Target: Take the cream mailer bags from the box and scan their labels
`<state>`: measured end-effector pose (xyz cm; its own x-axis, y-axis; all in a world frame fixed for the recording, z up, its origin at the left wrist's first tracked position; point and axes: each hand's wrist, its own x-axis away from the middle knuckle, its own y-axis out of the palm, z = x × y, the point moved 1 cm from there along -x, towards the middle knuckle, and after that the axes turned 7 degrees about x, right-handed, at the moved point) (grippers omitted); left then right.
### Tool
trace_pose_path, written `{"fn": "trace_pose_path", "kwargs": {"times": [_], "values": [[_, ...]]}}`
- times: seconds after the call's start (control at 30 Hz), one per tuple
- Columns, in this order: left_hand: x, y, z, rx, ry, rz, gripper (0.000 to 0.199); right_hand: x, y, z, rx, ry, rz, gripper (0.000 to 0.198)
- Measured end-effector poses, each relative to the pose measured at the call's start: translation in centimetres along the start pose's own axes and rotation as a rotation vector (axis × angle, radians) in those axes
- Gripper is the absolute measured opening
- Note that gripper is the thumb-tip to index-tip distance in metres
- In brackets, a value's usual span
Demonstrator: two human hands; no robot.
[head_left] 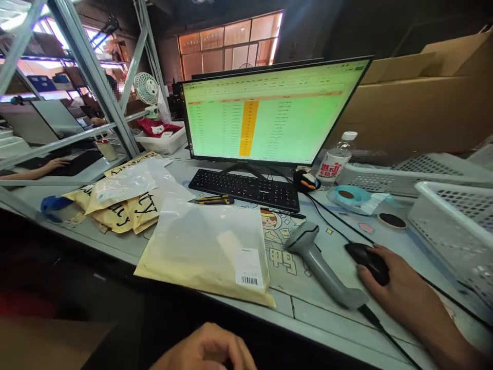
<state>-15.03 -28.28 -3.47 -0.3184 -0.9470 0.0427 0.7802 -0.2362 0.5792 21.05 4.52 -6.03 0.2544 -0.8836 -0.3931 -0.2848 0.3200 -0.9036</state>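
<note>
My right hand (404, 293) lies over a black computer mouse (370, 262) at the right of the desk, fingers and thumb around its sides. My left hand (210, 349) is at the bottom middle, in front of the desk edge. Its fingers are curled, and whatever may be inside is hidden. A grey barcode scanner (323, 267) lies left of the mouse. Further left is a flat, frosted plastic package (204, 252) with a white barcode label (249, 268). Behind the package are a yellow-black utility knife (211, 200) and a black keyboard (246, 187). The monitor (265, 113) shows a spreadsheet with an orange column.
Several packages (127, 205) are piled at left beside a blue object (56, 205). A bottle (334, 159), tape rolls (346, 195) and a white plastic basket (442, 231) stand at right. Cables cross the desk. Beyond the metal frame (88, 72), another person's hand (57, 163) rests.
</note>
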Motion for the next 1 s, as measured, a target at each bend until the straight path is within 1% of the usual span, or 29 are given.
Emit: {"fn": "trace_pose_path", "kwargs": {"times": [0.1, 0.13, 0.2, 0.37, 0.43, 0.53, 0.67, 0.8, 1.0], "values": [[1.1, -2.0, -1.2, -0.043, 0.157, 0.083, 0.040, 0.1, -0.1, -0.1, 0.014, -0.011, -0.022, 0.071], [1.3, -2.6, -1.5, -0.066, 0.192, 0.095, 0.039, 0.1, -0.1, -0.1, 0.017, -0.023, -0.023, 0.072], [1.5, -3.6, -2.0, -0.114, 0.219, 0.115, 0.038, 0.2, 0.0, 0.0, 0.019, -0.042, -0.012, 0.071], [0.9, -4.7, -1.6, -0.218, 0.209, 0.185, 0.039, 0.3, 0.2, 0.2, -0.002, -0.017, 0.025, 0.064], [0.5, -4.9, -1.6, -0.227, 0.197, 0.214, 0.040, 0.3, 0.1, 0.2, -0.006, -0.036, 0.038, 0.065], [-0.5, -5.3, -2.3, -0.234, 0.188, 0.268, 0.043, 0.4, -0.1, 0.1, 0.004, -0.087, 0.056, 0.069], [-1.7, -5.6, -3.2, -0.189, 0.187, 0.326, 0.051, 0.6, -0.3, 0.1, 0.013, -0.112, 0.039, 0.066], [-2.3, -5.9, -3.6, -0.155, 0.195, 0.351, 0.054, 0.6, -0.1, 0.4, 0.005, -0.143, 0.071, 0.060], [-2.5, -6.3, -3.8, -0.153, 0.187, 0.352, 0.056, 0.6, 0.0, 0.4, 0.008, -0.161, 0.099, 0.059]]}}
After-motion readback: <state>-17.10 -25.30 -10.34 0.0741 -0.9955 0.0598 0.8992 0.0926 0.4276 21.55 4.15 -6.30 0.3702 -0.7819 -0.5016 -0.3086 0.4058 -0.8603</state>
